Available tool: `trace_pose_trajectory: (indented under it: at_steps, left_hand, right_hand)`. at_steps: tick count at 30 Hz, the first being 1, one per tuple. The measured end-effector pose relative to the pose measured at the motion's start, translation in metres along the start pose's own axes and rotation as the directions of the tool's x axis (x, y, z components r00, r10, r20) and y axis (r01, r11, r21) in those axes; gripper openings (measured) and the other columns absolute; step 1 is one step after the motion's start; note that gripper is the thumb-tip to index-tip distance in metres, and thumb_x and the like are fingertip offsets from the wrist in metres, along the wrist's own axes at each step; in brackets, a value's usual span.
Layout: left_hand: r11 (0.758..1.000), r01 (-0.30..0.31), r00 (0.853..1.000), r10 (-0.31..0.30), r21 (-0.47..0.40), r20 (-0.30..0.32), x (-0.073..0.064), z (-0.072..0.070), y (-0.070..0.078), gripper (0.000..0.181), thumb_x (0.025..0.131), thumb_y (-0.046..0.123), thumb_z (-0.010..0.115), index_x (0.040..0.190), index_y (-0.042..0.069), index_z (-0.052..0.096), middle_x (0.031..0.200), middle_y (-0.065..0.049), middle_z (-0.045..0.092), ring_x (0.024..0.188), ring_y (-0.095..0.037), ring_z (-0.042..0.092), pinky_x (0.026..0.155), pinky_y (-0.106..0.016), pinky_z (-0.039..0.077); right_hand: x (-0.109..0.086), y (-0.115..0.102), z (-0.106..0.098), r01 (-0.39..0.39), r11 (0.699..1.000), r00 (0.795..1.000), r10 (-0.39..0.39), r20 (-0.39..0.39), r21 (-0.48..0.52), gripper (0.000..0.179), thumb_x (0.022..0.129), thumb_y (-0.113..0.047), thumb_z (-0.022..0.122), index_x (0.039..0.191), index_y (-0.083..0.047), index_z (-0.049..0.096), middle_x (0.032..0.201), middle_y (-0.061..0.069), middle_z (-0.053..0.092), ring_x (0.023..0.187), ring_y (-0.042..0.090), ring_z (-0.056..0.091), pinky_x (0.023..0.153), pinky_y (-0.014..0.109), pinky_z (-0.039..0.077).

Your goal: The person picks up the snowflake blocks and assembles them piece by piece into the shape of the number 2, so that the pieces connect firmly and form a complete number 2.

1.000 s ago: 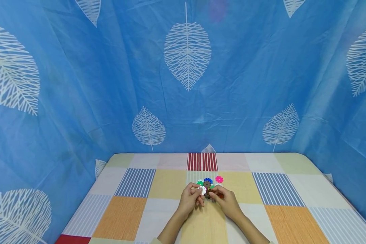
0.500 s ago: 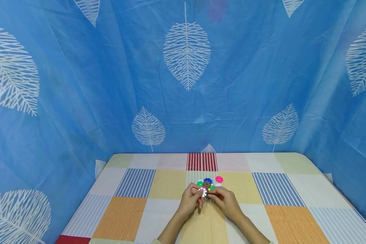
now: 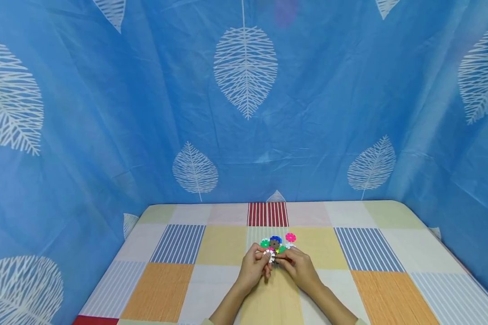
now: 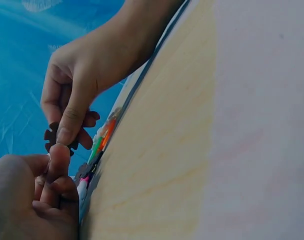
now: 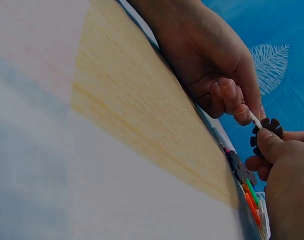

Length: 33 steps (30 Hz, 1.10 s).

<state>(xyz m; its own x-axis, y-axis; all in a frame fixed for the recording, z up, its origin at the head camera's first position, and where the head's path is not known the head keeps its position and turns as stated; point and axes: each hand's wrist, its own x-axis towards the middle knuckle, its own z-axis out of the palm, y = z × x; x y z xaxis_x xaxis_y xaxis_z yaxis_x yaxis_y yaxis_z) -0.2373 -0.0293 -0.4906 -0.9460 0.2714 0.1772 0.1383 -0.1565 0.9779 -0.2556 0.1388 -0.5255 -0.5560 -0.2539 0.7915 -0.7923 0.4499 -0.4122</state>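
A blue curtain (image 3: 244,149) with white leaf prints is hanging along the left, far and right sides, and a patchwork tablecloth (image 3: 166,289) is covering the table in front of it. From the left, the left hand (image 3: 252,267) is reaching in with thumb and forefinger closed in a pinch on a white disc (image 3: 269,256), its other fingers curling underneath. The disc is sitting between the two hands; in the right wrist view it is showing edge-on, its rim meeting a dark brown disc (image 5: 275,126). Whether the two are slotted together, I cannot tell.

Just beyond, a green disc (image 3: 265,243) is lying on the left, then a grey-brown disc (image 3: 274,244) is partly covering a blue disc (image 3: 275,238), and a bright pink disc (image 3: 290,237) is lying farther right. On the near right, the right hand (image 3: 302,267) is pinching the dark brown disc between thumb and fingers.
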Motion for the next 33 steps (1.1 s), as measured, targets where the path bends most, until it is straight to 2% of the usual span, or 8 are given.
trace_pose_trajectory:
  at_steps: [5, 9, 13, 16, 23, 26, 29, 33]
  left_hand:
    - [0.999, 0.005, 1.0, -0.003, 0.054, -0.025, 0.001, -0.002, 0.003, 0.015, 0.094, 0.0, 0.047, 0.101, -0.011, 0.04, 0.066, -0.027, 0.057, 0.044, -0.011, 0.051, 0.041, -0.014, 0.036]
    - [0.999, 0.04, 0.996, -0.039, 0.007, -0.084, 0.004, -0.003, -0.001, 0.018, 0.094, 0.0, 0.047, 0.105, -0.011, 0.039, 0.064, -0.017, 0.058, 0.044, -0.01, 0.052, 0.043, -0.014, 0.037]
    - [0.998, 0.047, 0.982, -0.056, -0.052, -0.178, 0.009, -0.006, -0.014, 0.017, 0.094, 0.001, 0.047, 0.106, -0.008, 0.039, 0.061, -0.008, 0.056, 0.043, -0.01, 0.05, 0.042, -0.014, 0.037]
    - [0.997, 0.042, 0.975, -0.055, -0.062, -0.217, 0.013, -0.008, -0.026, 0.017, 0.094, 0.002, 0.047, 0.107, -0.006, 0.039, 0.061, -0.006, 0.055, 0.042, -0.008, 0.049, 0.041, -0.014, 0.036]
    - [0.998, 0.023, 0.979, -0.034, -0.054, -0.199, 0.013, -0.008, -0.03, 0.018, 0.095, 0.005, 0.046, 0.107, -0.005, 0.037, 0.061, -0.001, 0.054, 0.041, -0.007, 0.047, 0.041, -0.013, 0.035]
    - [0.997, 0.037, 0.979, -0.049, -0.065, -0.198, 0.013, -0.008, -0.029, 0.018, 0.095, 0.006, 0.046, 0.107, -0.004, 0.038, 0.06, -0.001, 0.054, 0.041, -0.007, 0.047, 0.04, -0.013, 0.035]
    - [0.996, 0.056, 0.977, -0.07, -0.075, -0.202, 0.014, -0.008, -0.028, 0.018, 0.095, 0.006, 0.047, 0.107, -0.003, 0.038, 0.06, -0.003, 0.053, 0.041, -0.008, 0.047, 0.04, -0.013, 0.035]
    - [0.995, 0.06, 0.977, -0.075, -0.082, -0.198, 0.013, -0.007, -0.025, 0.016, 0.095, 0.004, 0.046, 0.107, -0.004, 0.038, 0.06, -0.004, 0.052, 0.042, -0.008, 0.046, 0.04, -0.013, 0.035]
  right_hand:
    - [0.0, 0.004, 0.003, -0.053, 0.999, 0.999, 0.053, -0.005, 0.0, 0.018, 0.072, -0.004, 0.076, 0.086, -0.011, 0.068, 0.078, -0.009, 0.062, 0.064, 0.001, 0.051, 0.055, 0.01, 0.042]
    - [-0.002, 0.007, 0.002, -0.169, 0.985, 0.986, 0.169, 0.009, -0.022, 0.028, 0.071, -0.01, 0.078, 0.098, -0.008, 0.069, 0.075, -0.013, 0.059, 0.065, 0.001, 0.049, 0.053, 0.014, 0.044]
    - [-0.004, 0.008, 0.001, -0.263, 0.958, 0.959, 0.273, 0.08, -0.116, 0.035, 0.07, -0.02, 0.08, 0.101, -0.01, 0.071, 0.071, -0.016, 0.051, 0.065, 0.003, 0.04, 0.053, 0.017, 0.037]
    - [-0.004, 0.008, 0.0, -0.262, 0.946, 0.948, 0.289, 0.131, -0.191, 0.036, 0.07, -0.023, 0.08, 0.102, -0.008, 0.071, 0.071, -0.015, 0.048, 0.066, 0.003, 0.035, 0.054, 0.017, 0.034]
    - [-0.006, 0.007, -0.001, -0.183, 0.942, 0.968, 0.222, 0.115, -0.281, 0.034, 0.066, -0.023, 0.082, 0.094, -0.007, 0.072, 0.071, -0.011, 0.044, 0.067, 0.003, 0.032, 0.056, 0.018, 0.03]
    - [-0.006, 0.008, 0.0, -0.241, 0.943, 0.957, 0.27, 0.108, -0.228, 0.03, 0.066, -0.02, 0.082, 0.091, -0.011, 0.069, 0.072, -0.012, 0.048, 0.068, 0.004, 0.037, 0.057, 0.02, 0.034]
    - [-0.005, 0.007, 0.0, -0.34, 0.935, 0.934, 0.349, 0.076, -0.102, 0.025, 0.068, -0.013, 0.08, 0.088, -0.015, 0.065, 0.072, -0.014, 0.052, 0.067, 0.004, 0.044, 0.055, 0.021, 0.04]
    - [-0.004, 0.005, -0.001, -0.453, 0.88, 0.89, 0.455, 0.027, 0.144, 0.018, 0.076, -0.01, 0.074, 0.086, -0.013, 0.061, 0.07, -0.009, 0.061, 0.06, 0.007, 0.053, 0.051, 0.02, 0.045]
